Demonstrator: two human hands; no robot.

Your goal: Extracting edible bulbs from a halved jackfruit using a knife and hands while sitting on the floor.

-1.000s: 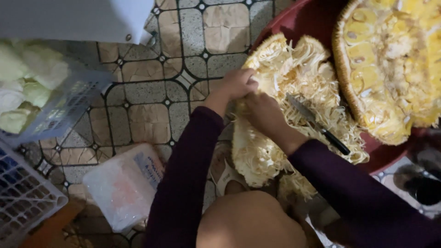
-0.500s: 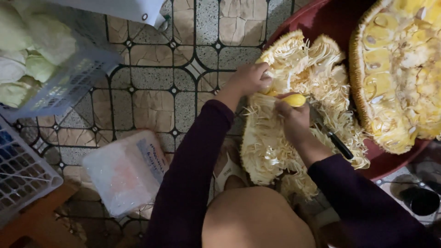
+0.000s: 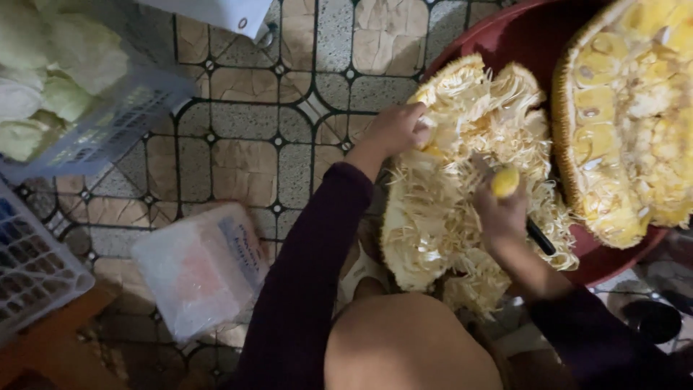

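Note:
A stripped piece of jackfruit [image 3: 462,195], full of pale fibres, lies across the rim of a dark red basin [image 3: 527,40]. My left hand [image 3: 397,130] grips its upper left edge. My right hand [image 3: 502,213] rests on the fibres and holds a yellow jackfruit pod [image 3: 505,180] in its fingertips, together with a black-handled knife [image 3: 540,236] whose handle sticks out to the lower right. A second jackfruit piece [image 3: 635,115], still packed with yellow pods, sits in the basin to the right.
A blue plastic basket [image 3: 108,123] of pale green cabbage stands at the upper left on the tiled floor. A white plastic bag [image 3: 198,267] lies at lower left beside a white crate [image 3: 32,267]. My bare knee [image 3: 404,347] is at the bottom.
My right hand has pulled a yellow pod free of the fibres and lifted it to the right. My left hand keeps its hold on the fruit's edge.

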